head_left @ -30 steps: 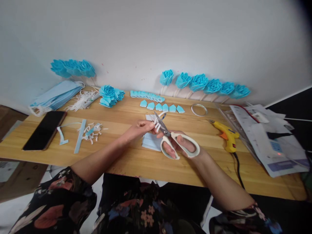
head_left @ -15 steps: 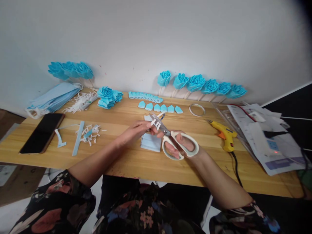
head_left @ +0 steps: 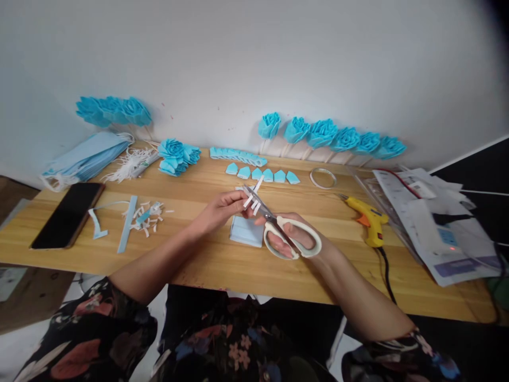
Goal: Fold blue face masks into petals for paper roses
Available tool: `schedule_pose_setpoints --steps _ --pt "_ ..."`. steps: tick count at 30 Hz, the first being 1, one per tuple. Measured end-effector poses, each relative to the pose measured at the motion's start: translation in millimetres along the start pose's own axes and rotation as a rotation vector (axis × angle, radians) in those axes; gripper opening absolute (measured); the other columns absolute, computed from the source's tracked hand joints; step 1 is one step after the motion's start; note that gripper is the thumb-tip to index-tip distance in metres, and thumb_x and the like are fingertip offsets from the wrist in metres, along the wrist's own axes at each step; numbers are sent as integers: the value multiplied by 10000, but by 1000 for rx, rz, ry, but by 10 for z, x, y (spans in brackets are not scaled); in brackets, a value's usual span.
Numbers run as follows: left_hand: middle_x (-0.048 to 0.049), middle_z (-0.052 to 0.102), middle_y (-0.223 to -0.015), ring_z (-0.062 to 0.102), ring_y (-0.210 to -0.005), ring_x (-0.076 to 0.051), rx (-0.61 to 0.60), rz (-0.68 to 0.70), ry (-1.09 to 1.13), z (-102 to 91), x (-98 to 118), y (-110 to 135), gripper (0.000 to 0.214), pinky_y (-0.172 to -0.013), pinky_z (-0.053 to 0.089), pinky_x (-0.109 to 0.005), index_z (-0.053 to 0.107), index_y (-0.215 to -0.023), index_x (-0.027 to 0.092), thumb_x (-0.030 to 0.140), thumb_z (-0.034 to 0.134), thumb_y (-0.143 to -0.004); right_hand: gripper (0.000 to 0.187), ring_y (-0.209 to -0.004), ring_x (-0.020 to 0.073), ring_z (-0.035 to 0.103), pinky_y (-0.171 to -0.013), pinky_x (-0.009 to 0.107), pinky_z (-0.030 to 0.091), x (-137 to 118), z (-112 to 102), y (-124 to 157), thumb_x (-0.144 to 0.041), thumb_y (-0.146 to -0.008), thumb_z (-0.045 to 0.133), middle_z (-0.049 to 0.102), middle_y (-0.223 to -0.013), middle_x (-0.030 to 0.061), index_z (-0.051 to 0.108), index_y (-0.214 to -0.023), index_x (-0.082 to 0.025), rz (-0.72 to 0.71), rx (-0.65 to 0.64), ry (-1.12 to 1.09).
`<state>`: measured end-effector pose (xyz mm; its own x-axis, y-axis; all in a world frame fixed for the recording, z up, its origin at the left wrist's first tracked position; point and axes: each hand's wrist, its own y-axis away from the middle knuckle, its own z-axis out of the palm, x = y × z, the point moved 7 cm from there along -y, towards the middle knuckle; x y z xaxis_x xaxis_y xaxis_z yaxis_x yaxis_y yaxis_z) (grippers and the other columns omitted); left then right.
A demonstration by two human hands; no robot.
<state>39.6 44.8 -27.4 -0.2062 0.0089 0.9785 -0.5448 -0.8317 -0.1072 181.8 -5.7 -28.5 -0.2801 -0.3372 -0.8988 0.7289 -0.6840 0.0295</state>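
Note:
My right hand (head_left: 296, 233) grips a pair of scissors (head_left: 314, 249) by its cream handles, the blades pointing up and left. The blades look nearly closed. Between the fingertips of my left hand (head_left: 228, 209) is a white fringed strip (head_left: 253, 200), cut into narrow tabs, lying against the scissor blades. Under the hands, a folded light-blue fabric piece (head_left: 245, 232) lies on the table. Just beyond the blades is a row of small blue pointed petals (head_left: 268, 175), with a longer band of overlapping blue petals (head_left: 236, 155) behind it.
On the wooden table (head_left: 207, 265), a phone (head_left: 66, 215), white scraps (head_left: 153, 216) and stacked face masks (head_left: 87, 156) lie left. Blue flowers (head_left: 322, 133) lean on the wall. A tape roll (head_left: 323, 178), yellow glue gun (head_left: 371, 220) and power strip (head_left: 431, 228) are right.
The scissor blades have drawn closer together on the white strip. The strip's long free end now points up more steeply. Both hands stay in nearly the same place.

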Motion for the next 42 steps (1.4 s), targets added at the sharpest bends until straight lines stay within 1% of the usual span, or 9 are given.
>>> schedule_pose_setpoints --steps 4,9,18,24,27,30,36,40,42 --pt "-12 601 -748 533 -726 -126 66 35 -43 -44 32 -11 321 -731 409 -269 652 -781 153 437 624 -928 556 -408 29 395 -355 161 297 -8 -1 12 -561 -822 732 533 -645 -44 669 -1170 -132 47 57 25" --pt "1 577 -717 508 -694 -116 89 48 -40 -51 53 -13 327 -700 394 -261 657 -773 153 447 634 -915 565 -404 24 404 -347 156 278 24 -41 4 -562 -801 751 541 -644 -47 678 -1180 -150 59 77 86" --pt "1 581 -697 507 -673 -114 181 11 -91 -100 26 -5 308 -672 387 -258 638 -693 152 402 652 -872 578 -422 31 417 -384 173 310 -25 -97 34 -561 -795 753 534 -633 -52 697 -1193 -145 97 113 264" --pt "2 589 -671 478 -618 -109 232 -4 -85 -107 38 -11 285 -625 382 -253 683 -738 153 424 662 -822 483 -481 47 362 -425 192 290 -87 -126 31 -464 -772 797 523 -637 -50 737 -1162 -186 87 229 483" --pt "1 589 -655 471 -600 -106 231 -12 -86 -108 40 -17 302 -608 382 -250 690 -724 150 442 683 -801 443 -571 84 399 -490 217 317 -136 -141 14 -437 -745 820 570 -675 -23 764 -1116 -201 45 285 605" --pt "-3 595 -644 460 -584 -99 232 -4 -77 -108 51 -22 325 -590 372 -242 685 -684 146 455 707 -781 450 -643 112 432 -553 243 347 -148 -127 7 -450 -741 814 612 -747 -1 767 -1117 -206 40 277 647" --pt "14 560 -569 438 -541 -88 260 -8 -42 -120 81 -17 332 -552 348 -233 713 -680 143 469 764 -716 514 -588 91 319 -524 234 278 -163 -113 31 -485 -745 801 519 -677 -37 746 -1188 -231 49 257 699" --pt "14 565 -559 449 -538 -95 277 -26 -77 -140 75 -19 315 -549 344 -243 724 -687 148 459 774 -702 473 -606 100 353 -531 231 303 -162 -87 19 -505 -759 787 538 -690 -35 758 -1153 -245 25 256 778" --pt "20 550 -552 451 -543 -96 308 -24 -113 -170 63 -22 311 -555 337 -246 726 -692 151 458 755 -735 430 -608 101 384 -547 233 333 -134 19 -15 -508 -762 789 556 -694 -36 772 -1102 -245 -4 184 820"
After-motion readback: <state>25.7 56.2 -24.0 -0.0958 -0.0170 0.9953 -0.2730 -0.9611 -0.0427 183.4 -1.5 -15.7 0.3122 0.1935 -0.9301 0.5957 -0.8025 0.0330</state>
